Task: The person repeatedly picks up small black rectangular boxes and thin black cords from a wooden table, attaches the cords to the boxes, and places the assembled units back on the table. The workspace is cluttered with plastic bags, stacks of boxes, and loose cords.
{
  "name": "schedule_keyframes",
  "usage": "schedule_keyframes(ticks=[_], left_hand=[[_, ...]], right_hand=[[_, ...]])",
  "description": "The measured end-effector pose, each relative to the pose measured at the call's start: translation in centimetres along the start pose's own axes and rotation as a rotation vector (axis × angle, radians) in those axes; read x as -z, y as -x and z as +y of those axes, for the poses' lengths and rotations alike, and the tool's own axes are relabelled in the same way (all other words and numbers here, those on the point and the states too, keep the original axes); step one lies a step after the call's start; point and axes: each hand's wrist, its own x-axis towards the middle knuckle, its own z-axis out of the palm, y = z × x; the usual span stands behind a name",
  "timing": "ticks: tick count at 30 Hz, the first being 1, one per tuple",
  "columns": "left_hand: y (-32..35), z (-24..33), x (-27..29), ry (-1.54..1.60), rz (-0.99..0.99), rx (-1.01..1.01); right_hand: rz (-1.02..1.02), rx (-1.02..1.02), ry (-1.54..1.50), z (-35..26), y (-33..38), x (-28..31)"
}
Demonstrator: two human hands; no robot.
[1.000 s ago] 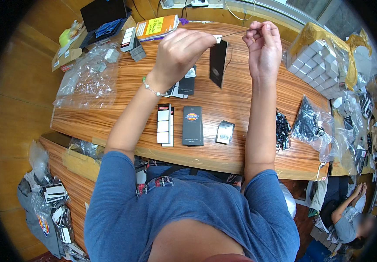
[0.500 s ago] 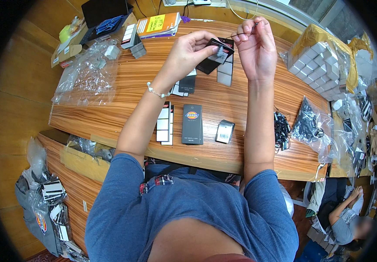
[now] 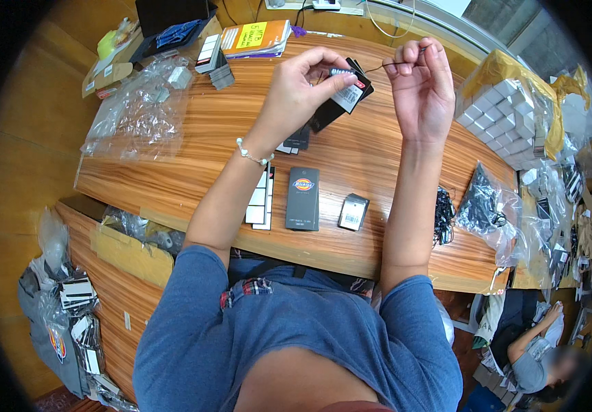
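A small set of black hang tags (image 3: 347, 101) is pinched in my left hand (image 3: 301, 88), a white barcode panel facing up. From these tags a thin dark string (image 3: 378, 68) runs across to my right hand (image 3: 419, 103), whose thumb and fingertips close on its other end. Below the hands lie a stack of dark grey tags (image 3: 303, 206) and a smaller stack of barcode tags (image 3: 353, 212). White-panelled tags (image 3: 257, 203) show partly behind my left forearm. Another dark stack (image 3: 298, 139) sits under my left wrist.
Loose black strings (image 3: 444, 216) lie beside my right forearm, near a plastic bag of black strings (image 3: 482, 199). A wrapped block of white boxes (image 3: 505, 110) stands at the right. Clear plastic (image 3: 138, 113), notebooks (image 3: 258, 39) and a card stack (image 3: 217, 65) occupy the far left.
My right hand has moved right and slightly down with the string. The tags in my left hand have turned; the white-panelled tag hanging below them no longer shows.
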Motion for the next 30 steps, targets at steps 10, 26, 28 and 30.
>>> schedule_keyframes(ticks=[10, 26, 28, 30], left_hand=[[-0.7, 3.1, 0.6, -0.236, 0.034, -0.143], [-1.9, 5.2, 1.5, -0.427, -0.264, -0.042], [-2.4, 5.2, 1.7, -0.442, -0.274, -0.029], [-2.5, 5.4, 1.7, -0.380, -0.278, -0.021]], right_hand=[[-0.026, -0.150, 0.774, -0.3, 1.1, -3.3], [-0.120, -0.307, 0.709, -1.6, 1.2, -2.9], [-0.114, -0.274, 0.651, -1.4, 1.0, -2.6], [-0.116, -0.234, 0.604, -1.2, 0.9, -2.3]])
